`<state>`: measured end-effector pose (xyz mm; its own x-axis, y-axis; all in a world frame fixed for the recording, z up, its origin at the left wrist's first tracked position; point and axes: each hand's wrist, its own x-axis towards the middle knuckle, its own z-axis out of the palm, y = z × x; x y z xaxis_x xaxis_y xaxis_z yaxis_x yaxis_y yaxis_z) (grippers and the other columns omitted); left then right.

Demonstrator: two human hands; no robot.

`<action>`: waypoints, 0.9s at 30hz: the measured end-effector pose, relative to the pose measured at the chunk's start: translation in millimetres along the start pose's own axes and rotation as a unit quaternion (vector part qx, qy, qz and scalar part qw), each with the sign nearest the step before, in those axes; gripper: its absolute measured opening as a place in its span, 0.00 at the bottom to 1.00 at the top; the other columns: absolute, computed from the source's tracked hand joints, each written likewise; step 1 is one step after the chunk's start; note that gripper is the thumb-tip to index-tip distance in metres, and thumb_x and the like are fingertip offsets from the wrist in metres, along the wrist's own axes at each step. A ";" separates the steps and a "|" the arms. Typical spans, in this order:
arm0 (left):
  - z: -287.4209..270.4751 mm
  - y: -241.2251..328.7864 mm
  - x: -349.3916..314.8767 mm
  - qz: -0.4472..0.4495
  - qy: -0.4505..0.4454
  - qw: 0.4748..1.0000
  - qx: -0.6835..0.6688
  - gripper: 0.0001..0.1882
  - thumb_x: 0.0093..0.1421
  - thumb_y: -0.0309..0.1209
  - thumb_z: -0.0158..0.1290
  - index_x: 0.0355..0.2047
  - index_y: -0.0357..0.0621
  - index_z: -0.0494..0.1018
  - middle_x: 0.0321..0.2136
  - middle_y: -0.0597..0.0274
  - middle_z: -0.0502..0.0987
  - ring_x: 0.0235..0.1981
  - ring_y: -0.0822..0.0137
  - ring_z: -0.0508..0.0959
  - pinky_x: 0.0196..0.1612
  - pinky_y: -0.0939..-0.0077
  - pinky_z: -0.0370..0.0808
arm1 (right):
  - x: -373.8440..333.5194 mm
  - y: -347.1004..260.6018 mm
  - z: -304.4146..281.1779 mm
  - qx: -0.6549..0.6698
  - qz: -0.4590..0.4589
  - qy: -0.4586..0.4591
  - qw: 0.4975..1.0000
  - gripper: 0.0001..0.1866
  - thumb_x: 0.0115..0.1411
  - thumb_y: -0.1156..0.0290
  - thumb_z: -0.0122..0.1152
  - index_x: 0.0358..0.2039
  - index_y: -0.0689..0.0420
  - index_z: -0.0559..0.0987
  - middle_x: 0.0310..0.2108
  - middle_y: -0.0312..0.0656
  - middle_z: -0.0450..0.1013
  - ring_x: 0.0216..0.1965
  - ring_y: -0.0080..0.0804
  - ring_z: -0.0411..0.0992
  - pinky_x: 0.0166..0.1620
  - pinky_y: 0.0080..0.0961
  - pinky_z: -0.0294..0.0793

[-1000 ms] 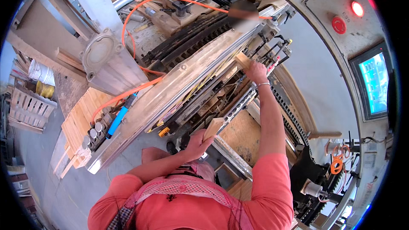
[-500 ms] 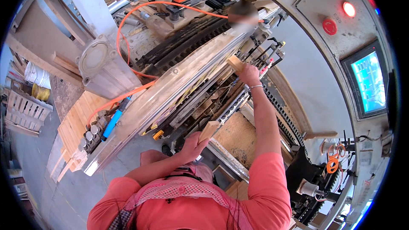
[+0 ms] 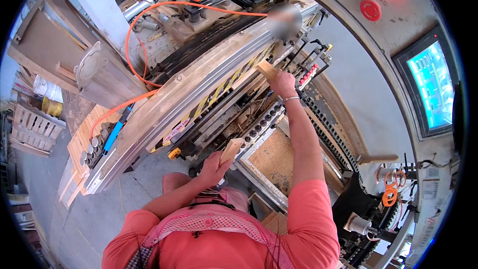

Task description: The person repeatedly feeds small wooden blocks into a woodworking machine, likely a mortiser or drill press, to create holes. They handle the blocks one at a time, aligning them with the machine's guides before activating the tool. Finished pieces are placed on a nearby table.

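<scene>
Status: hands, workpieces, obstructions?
Left hand gripping pale wooden piece. Right hand gripping second wooden piece. Orange hose clear of both hands.

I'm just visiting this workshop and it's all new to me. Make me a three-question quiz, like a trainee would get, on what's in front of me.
1. Multiple choice: what does the left hand hold?
A) a hammer
B) a piece of wood
C) a paintbrush

2. True or false: the right hand is empty.

3. Fill in: the long hose or cable looping at the upper left is ____ in colour.

Key: 1. B. 2. False; it grips a second piece of wood. 3. Orange.
</scene>
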<state>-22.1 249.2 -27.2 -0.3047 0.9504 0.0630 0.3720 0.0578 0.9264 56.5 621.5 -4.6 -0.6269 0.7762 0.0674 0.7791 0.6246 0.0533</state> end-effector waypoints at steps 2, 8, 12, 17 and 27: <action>0.4 0.4 -0.1 -0.001 0.002 1.000 -0.002 0.11 0.56 0.32 0.50 0.35 0.38 0.71 0.27 0.51 0.73 0.29 0.55 0.74 0.33 0.67 0.69 | 0.5 0.2 0.8 -0.007 0.000 -0.004 1.000 0.19 0.49 0.53 0.56 0.27 0.59 0.77 0.27 0.45 0.75 0.31 0.41 0.75 0.34 0.33 0.74; -0.7 4.7 1.0 0.003 -0.003 1.000 -0.011 0.11 0.55 0.32 0.51 0.34 0.37 0.70 0.27 0.48 0.72 0.31 0.47 0.72 0.34 0.62 0.69 | 0.7 3.6 4.2 0.023 0.021 0.006 0.999 0.22 0.49 0.51 0.58 0.29 0.60 0.75 0.26 0.49 0.75 0.31 0.42 0.74 0.34 0.35 0.74; -0.5 1.9 0.3 -0.007 -0.012 1.000 -0.023 0.11 0.55 0.32 0.51 0.34 0.37 0.70 0.27 0.48 0.72 0.30 0.48 0.72 0.34 0.62 0.69 | 0.2 3.2 3.2 0.029 0.020 0.006 0.999 0.22 0.47 0.52 0.60 0.28 0.60 0.75 0.26 0.49 0.74 0.31 0.43 0.74 0.34 0.35 0.74; -1.2 7.5 2.5 -0.007 -0.002 0.999 -0.042 0.11 0.55 0.32 0.51 0.33 0.37 0.70 0.25 0.48 0.72 0.29 0.48 0.72 0.32 0.62 0.68 | 0.0 2.7 -4.0 0.033 0.019 -0.013 0.999 0.22 0.47 0.52 0.60 0.29 0.60 0.75 0.27 0.49 0.75 0.31 0.43 0.74 0.35 0.34 0.74; -1.3 2.2 1.0 -0.013 -0.007 0.999 -0.034 0.10 0.55 0.32 0.51 0.32 0.38 0.71 0.25 0.48 0.71 0.28 0.48 0.71 0.31 0.63 0.68 | 0.8 1.6 -7.5 0.045 0.016 -0.018 0.999 0.20 0.47 0.55 0.58 0.30 0.61 0.75 0.28 0.50 0.75 0.33 0.43 0.75 0.36 0.34 0.74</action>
<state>-22.7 249.9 -24.6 -0.3012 0.9530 0.0341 0.3031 0.0618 0.9510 57.2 622.5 3.0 -0.6028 0.7973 0.0315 0.7963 0.6036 -0.0389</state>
